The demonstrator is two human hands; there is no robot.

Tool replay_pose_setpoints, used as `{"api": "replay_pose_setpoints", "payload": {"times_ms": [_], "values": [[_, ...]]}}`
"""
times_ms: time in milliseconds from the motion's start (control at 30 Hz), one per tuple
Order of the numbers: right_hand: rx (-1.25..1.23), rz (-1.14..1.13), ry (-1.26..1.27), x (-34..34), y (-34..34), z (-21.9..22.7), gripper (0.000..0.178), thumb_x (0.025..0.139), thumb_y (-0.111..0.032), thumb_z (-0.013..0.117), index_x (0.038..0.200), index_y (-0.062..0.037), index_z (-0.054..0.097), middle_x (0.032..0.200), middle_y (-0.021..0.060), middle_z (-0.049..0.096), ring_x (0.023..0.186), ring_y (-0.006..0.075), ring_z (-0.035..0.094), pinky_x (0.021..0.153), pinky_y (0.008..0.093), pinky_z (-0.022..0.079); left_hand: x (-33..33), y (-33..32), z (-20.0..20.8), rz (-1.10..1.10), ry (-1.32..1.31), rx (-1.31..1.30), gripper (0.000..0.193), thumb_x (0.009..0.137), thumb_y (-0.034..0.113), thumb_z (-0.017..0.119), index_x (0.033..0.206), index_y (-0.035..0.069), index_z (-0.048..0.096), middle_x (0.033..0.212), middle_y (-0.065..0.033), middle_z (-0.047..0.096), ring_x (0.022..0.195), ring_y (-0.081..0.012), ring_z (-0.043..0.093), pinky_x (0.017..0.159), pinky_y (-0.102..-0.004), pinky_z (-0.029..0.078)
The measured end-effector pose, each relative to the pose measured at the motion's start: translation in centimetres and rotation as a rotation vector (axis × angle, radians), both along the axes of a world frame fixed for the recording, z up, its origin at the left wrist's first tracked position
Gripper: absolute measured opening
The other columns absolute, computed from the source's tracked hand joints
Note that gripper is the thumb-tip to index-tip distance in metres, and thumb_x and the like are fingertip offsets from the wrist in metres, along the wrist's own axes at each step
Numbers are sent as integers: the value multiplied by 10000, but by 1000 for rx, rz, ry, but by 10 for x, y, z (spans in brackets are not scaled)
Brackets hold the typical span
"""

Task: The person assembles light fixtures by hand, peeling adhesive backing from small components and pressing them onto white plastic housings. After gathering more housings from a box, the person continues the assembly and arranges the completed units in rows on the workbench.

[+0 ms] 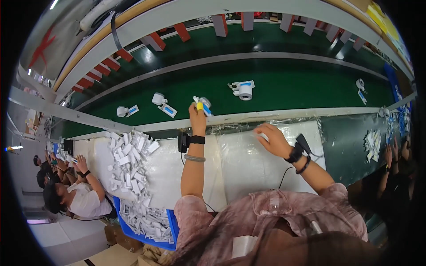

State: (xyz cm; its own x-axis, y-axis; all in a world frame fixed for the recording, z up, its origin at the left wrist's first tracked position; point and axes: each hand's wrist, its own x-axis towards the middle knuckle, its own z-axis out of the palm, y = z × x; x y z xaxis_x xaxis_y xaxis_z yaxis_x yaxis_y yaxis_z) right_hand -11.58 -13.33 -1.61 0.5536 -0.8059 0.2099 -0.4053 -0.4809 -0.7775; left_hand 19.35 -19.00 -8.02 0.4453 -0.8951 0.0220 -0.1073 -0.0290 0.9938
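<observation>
Head view: a long green belt (pixel 288 73) runs across the far side. On the near side is a worktop (pixel 244 173) with a shiny white cover. A person in a white top (pixel 86 201) works off to the left. A blue bin (pixel 174 224) sits below the near edge of the worktop, full of small white parts. A big messy heap of white parts (pixel 128 162) lies on the worktop, just above the bin. Red and grey boxes (pixel 219 25) stand in a row past the belt.

The right hand (pixel 274 141) is over the white cover, near the belt's edge. Its fingers are a little bent, with the thumb held apart from them. The left hand (pixel 198 114) reaches over the edge of the belt, and its fingers are closed on a small yellow piece (pixel 200 106). White and blue bits show right beside that piece. More round white things (pixel 245 91) with flat white-and-blue pieces lie on the belt, on both sides of the left hand.
</observation>
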Motion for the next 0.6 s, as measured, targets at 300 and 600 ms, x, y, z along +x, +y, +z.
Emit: {"api": "replay_pose_setpoints", "payload": {"times_ms": [300,600], "values": [[-340,-217,375,130,-171,-74,331,740,-176,742,1024,-68,610,1024,113,620,997,315,579,841,430,438,-22,96,-74,-57,-383,-60,477,746,-28,604,1218,10,546,1265,-184,539,1193,-353,484,1038,-442,354],[-205,-200,755,147,-219,-105,265,856,-355,618,933,-109,678,903,111,686,905,304,631,787,439,432,-77,189,-82,-286,-377,57,386,783,52,595,1167,65,565,1281,-165,519,1206,-363,438,1040,-429,320]]}}
